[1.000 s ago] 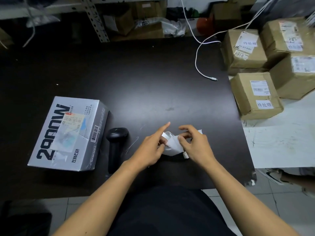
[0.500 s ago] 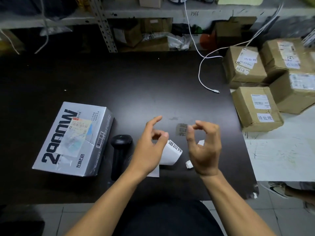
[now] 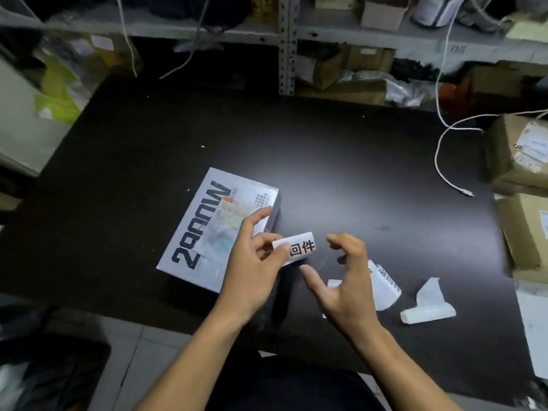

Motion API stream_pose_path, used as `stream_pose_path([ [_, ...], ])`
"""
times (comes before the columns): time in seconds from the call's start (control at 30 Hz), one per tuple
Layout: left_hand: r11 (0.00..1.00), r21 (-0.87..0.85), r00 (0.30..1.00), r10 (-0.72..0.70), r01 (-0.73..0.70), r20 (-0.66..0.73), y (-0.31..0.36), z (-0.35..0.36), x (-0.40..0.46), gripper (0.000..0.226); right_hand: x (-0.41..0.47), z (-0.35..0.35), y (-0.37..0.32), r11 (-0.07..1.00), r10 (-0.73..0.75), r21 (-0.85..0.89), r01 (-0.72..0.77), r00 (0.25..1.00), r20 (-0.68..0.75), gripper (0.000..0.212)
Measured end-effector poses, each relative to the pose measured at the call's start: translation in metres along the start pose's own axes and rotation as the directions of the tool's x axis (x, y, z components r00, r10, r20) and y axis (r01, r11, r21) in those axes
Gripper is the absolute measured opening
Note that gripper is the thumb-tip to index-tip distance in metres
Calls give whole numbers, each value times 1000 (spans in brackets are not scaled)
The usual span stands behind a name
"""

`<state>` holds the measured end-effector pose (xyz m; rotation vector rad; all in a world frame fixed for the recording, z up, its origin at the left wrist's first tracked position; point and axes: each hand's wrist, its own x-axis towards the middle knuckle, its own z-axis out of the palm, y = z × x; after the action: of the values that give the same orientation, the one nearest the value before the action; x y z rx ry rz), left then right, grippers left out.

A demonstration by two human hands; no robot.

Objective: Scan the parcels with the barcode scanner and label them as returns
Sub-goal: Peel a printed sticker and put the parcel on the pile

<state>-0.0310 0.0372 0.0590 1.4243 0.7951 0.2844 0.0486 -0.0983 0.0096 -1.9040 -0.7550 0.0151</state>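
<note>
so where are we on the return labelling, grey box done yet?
Not yet. A return sticker is peeled and pinched in the left hand, beside the grey box; it isn't stuck on. The right hand hangs open and empty. Label roll and backing scrap lie on the table. Brown parcels wait at right.

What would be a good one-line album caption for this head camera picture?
Left hand pinches a peeled return label beside the grey parcel, right hand open nearby.
</note>
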Motion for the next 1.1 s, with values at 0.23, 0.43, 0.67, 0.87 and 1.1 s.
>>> stream_pose_path([
  [0.23, 982, 189, 987, -55, 25, 154, -16, -91, 11, 67, 25, 62, -54, 741, 389, 370, -560, 808, 443, 41],
  [0.43, 942, 326, 985, -120, 75, 121, -33, -132, 27, 63, 11, 111, -64, 711, 520, 297, -638, 760, 389, 37],
  [0.67, 795, 592, 983, 32, -133, 179, -21, -134, 103, 61, 64, 153, -55, 835, 534, 35, -549, 825, 186, 31],
  [0.87, 717, 676, 981, 58, -170, 185, -3, -135, 178, 56, 134, 184, -38, 852, 518, -181, -491, 839, 167, 37],
  [1.1, 502, 819, 953, 39, -278, 300, 8, -131, 212, 60, 166, 206, -34, 807, 553, -370, -461, 809, 198, 40],
])
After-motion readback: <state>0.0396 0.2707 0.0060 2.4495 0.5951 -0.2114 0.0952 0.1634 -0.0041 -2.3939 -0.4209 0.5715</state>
